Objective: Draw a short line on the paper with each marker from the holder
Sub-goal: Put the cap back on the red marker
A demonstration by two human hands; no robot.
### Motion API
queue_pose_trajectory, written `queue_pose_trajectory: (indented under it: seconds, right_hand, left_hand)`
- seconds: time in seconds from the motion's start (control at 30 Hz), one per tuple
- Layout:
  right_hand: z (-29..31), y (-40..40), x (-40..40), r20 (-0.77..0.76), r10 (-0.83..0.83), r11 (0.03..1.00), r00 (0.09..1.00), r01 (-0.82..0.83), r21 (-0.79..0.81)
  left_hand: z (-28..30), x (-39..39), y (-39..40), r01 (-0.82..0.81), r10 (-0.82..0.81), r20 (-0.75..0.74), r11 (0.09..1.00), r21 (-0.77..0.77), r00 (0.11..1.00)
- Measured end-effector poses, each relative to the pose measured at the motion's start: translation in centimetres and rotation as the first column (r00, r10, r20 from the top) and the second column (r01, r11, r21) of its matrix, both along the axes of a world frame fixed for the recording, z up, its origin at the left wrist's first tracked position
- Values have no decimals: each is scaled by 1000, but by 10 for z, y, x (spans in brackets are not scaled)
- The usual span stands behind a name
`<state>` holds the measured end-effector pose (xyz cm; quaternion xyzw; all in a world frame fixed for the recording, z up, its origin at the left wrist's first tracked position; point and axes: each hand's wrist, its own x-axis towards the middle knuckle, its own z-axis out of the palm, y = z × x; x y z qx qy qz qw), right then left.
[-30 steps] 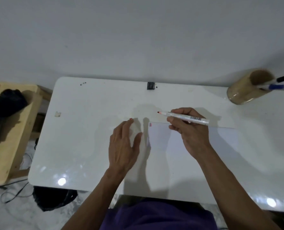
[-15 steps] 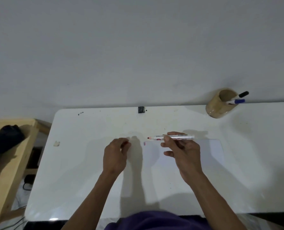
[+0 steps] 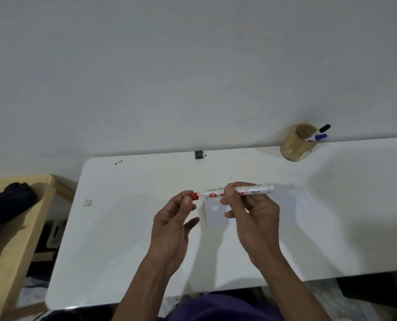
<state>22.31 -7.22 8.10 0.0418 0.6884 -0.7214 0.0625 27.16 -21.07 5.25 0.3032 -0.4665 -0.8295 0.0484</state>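
1. Under both hands, the white table [image 3: 128,239] fills the lower part of the view, its far edge against a plain grey wall [image 3: 192,66].
2. Left of the table stands a wooden bench [image 3: 19,228] with a black bag [image 3: 7,205] on it.
3. On the table, the sheet of paper [image 3: 292,212] lies flat below the hands, hard to pick out against the white top.
4. Right hand [image 3: 255,218]: fingers closed around the middle of the red marker [image 3: 239,191], which is level, above the paper, its red end pointing left.
5. Left hand [image 3: 172,225]: thumb and fingertips pinched on the red cap [image 3: 194,196], right at the marker's tip; whether the cap is fully seated cannot be told.
6. At the far right of the table, near the wall, the tan holder [image 3: 294,144] stands well apart from the hands.
7. Two markers lean out of it: a black-capped marker [image 3: 324,128] and a blue-capped marker [image 3: 320,136].
8. A small black object [image 3: 199,154] sits at the table's far edge.
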Motion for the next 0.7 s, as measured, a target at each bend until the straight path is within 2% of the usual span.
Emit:
queue_pose_trajectory:
  seconds: [0.27, 0.7]
  right_hand:
    - [3, 0, 22, -24, -67, 997, 997, 68, 28]
    - [-1, 11, 17, -26, -58, 993, 998, 60, 103]
  left_hand:
    - [-1, 19, 0, 34, -33, -25, 997, 73, 999]
    - [0, 7, 22, 76, -77, -20, 997, -18, 997]
